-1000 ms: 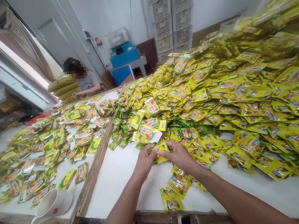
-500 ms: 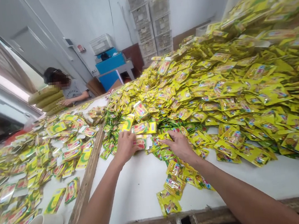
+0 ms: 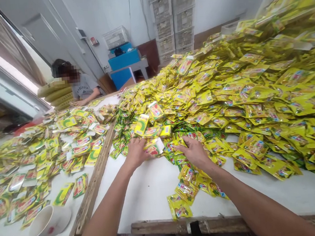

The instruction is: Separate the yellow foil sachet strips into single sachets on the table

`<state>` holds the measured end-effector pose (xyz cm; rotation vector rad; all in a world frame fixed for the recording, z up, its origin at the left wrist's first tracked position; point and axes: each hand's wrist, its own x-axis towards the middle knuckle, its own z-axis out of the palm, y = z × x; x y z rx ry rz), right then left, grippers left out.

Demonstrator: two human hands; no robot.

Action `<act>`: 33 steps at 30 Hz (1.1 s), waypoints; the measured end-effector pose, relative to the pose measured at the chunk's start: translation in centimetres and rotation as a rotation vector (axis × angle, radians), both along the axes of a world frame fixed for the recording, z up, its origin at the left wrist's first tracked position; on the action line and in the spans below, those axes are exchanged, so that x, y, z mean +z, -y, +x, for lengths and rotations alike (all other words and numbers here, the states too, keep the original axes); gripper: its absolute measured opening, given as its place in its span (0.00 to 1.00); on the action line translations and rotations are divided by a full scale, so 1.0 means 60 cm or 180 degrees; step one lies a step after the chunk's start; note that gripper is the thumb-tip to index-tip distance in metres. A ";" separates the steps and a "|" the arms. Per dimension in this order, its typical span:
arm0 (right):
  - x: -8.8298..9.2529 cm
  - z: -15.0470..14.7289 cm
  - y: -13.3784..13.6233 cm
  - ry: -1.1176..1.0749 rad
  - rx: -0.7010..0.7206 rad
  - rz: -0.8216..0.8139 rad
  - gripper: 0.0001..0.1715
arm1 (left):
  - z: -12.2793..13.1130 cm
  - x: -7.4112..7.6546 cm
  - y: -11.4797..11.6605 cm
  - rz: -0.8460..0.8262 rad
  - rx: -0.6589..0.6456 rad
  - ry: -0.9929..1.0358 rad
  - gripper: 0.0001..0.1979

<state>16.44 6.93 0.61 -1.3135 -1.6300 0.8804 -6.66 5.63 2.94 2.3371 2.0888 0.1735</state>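
My left hand [image 3: 136, 153] grips a small yellow and red carton [image 3: 153, 148] by its left end, low over the white table. The carton's white end flap stands open, facing right. My right hand [image 3: 195, 152] is just beyond that flap, its thumb and fingers closed around the edge of a yellow sachet [image 3: 178, 143]. Right behind my left hand lie further cartons, among them a yellow one with a green curve [image 3: 141, 125] and one with a white end [image 3: 156, 110]. Loose yellow sachets [image 3: 179, 207] lie below my right hand.
A large heap of yellow sachets [image 3: 244, 90] rises to the right. Across a wooden divider [image 3: 96, 177] many cartons [image 3: 78, 150] are spread, near a white mug [image 3: 48, 221]. A person [image 3: 85, 88] sits at the far left. Stacked crates [image 3: 163, 23] stand behind.
The whole view has shifted, so things sit further right. The carton in my left hand has turned, showing more of its front and its open flap. My right hand stays close to it.
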 end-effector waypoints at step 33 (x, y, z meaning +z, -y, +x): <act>0.009 0.000 0.001 -0.0407 -0.0043 0.0007 0.31 | 0.035 -0.053 0.118 -0.0057 -0.0372 0.0316 0.20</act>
